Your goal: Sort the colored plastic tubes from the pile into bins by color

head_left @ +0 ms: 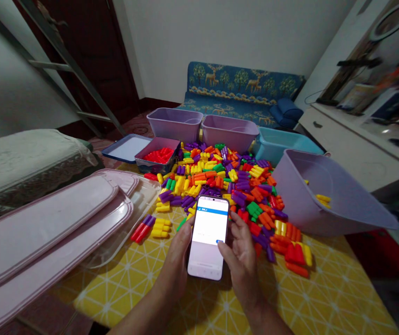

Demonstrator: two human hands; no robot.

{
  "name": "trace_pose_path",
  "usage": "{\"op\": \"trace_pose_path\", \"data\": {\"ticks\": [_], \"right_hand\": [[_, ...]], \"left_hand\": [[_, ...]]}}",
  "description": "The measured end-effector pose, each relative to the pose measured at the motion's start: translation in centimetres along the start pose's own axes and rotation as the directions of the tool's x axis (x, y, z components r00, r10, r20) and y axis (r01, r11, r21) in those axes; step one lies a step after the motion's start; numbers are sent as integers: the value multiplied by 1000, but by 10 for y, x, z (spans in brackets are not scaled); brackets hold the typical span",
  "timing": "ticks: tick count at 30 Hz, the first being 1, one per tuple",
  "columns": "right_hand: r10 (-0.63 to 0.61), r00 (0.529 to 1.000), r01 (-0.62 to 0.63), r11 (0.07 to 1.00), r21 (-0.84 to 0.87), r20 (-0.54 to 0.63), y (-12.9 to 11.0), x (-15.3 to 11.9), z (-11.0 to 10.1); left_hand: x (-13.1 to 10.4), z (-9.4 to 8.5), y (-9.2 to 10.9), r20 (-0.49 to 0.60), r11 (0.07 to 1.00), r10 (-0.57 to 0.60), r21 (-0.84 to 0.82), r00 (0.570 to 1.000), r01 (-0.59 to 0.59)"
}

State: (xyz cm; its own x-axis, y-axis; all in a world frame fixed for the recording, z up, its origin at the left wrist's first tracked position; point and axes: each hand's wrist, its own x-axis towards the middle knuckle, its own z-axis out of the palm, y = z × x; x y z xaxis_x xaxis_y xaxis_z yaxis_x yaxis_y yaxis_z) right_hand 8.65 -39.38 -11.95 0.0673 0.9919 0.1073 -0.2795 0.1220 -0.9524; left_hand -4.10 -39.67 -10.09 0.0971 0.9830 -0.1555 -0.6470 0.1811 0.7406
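Note:
A phone (209,246) with a lit screen is held upright above the yellow patterned tablecloth (132,288). My left hand (179,253) grips its left edge. Around its right side curls my right hand (239,253), the thumb on the lower part of the screen near a small blue button. Behind the phone spreads a large pile of plastic pieces (206,177) in yellow, purple, orange, red and green. Several joined pieces (160,228) lie left of the phone, and more (295,253) lie to the right.
Purple bins (176,123) and a turquoise bin (283,142) stand behind the pile. A tilted purple bin (325,209) at right holds yellow pieces. A square tin (157,165) contains red pieces. Pink lids (45,223) lie left; a blue sofa (234,88) is beyond.

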Motion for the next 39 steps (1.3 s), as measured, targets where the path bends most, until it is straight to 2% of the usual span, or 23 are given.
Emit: {"op": "trace_pose_path", "data": {"ticks": [4,8,13,17,39], "right_hand": [[35,997,-38,998,53,64,0,-6,0],[119,988,-124,991,48,94,0,-12,4],[255,959,-259,966,11,121,-7,-17,9],[314,942,-310,949,-48,117,-11,-18,9],[308,949,-303,950,-74,74,-14,-18,13]], "left_hand": [[1,-4,-2,8,1000,20,6,1000,-20],[2,-6,-4,-51,1000,3,-28,999,-5],[2,-6,-4,-86,999,27,-36,996,-30],[3,-6,-4,-97,999,37,-25,995,-40],[3,-5,-4,-92,999,3,-42,996,-7]]}}
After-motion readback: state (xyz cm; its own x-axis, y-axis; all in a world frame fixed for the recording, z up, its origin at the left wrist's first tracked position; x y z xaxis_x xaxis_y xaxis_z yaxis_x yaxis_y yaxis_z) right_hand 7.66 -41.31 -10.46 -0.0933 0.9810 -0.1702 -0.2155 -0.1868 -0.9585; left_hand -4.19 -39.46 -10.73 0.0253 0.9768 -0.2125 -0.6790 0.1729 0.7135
